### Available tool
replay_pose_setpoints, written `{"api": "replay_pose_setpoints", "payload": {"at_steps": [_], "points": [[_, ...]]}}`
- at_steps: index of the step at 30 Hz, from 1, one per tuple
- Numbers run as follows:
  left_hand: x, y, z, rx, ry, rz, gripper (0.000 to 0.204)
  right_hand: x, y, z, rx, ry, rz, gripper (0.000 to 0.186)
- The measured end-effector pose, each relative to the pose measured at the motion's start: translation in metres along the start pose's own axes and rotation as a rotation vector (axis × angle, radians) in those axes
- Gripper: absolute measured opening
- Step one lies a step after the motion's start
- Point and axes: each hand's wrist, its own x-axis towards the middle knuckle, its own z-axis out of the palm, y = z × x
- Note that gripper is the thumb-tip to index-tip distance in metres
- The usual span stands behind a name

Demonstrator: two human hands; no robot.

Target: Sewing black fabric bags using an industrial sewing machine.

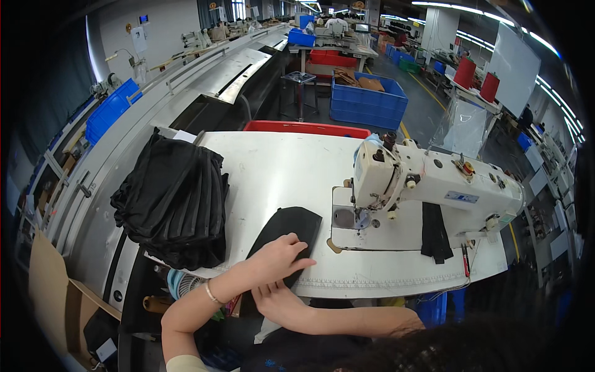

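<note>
Dark hair [477, 344] fills the low edge at five o'clock, nearest my lens, as I follow the head view of a sewing station from afar. Just below centre, toward six o'clock, a black fabric panel [288, 224] with a rounded far end lies on a white sewing table [266, 167].

The left hand [282, 257] rests over it, thumb apart from the fingers, apparently to keep the cloth flat. Beneath it, the right hand [279, 302] has its fingers curled by the panel's near end; I cannot tell whether they pinch it.

At three o'clock stands a white industrial sewing machine [434, 180], its needle end facing the panel, probably so that cloth comes in from the left. A black strip [436, 232] hangs beneath its arm. A stack of black fabric pieces [170, 198] sits at nine o'clock, likely placed for the left arm's reach.

A ruler tape [365, 284] marks the table's near edge; a slim red-and-black tool [466, 260] lies at four o'clock.

Beyond, I see a red bin [304, 128] at twelve, a blue crate [369, 105] of brown pieces at one, and red thread cones [465, 73] at two, under ceiling tube lights [437, 5].
</note>
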Motion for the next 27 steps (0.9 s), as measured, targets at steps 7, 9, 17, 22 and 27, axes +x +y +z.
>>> {"api": "replay_pose_setpoints", "payload": {"at_steps": [7, 9, 17, 22, 27], "points": [[0.016, 0.003, 0.028, 0.312, -0.021, -0.151, 0.016, -0.017, 0.011, -0.037, 0.296, 0.305, -0.237, 0.052], [0.009, -0.01, 0.006, -0.219, 0.241, -0.342, 0.011, -0.049, 0.048, -0.049, 0.265, 0.396, -0.426, 0.048], [0.02, 0.018, -0.027, 0.457, 0.603, -0.303, 0.008, 0.004, 0.133, -0.009, -0.308, 0.234, -0.164, 0.045], [0.091, -0.007, 0.013, 0.369, 0.379, -0.206, 0.014, -0.004, 0.128, 0.003, 0.407, 0.104, -0.064, 0.047], [0.132, -0.041, 0.063, 0.238, 0.246, -0.063, 0.018, -0.095, 0.165, -0.013, 0.295, 0.181, -0.172, 0.048]]}}
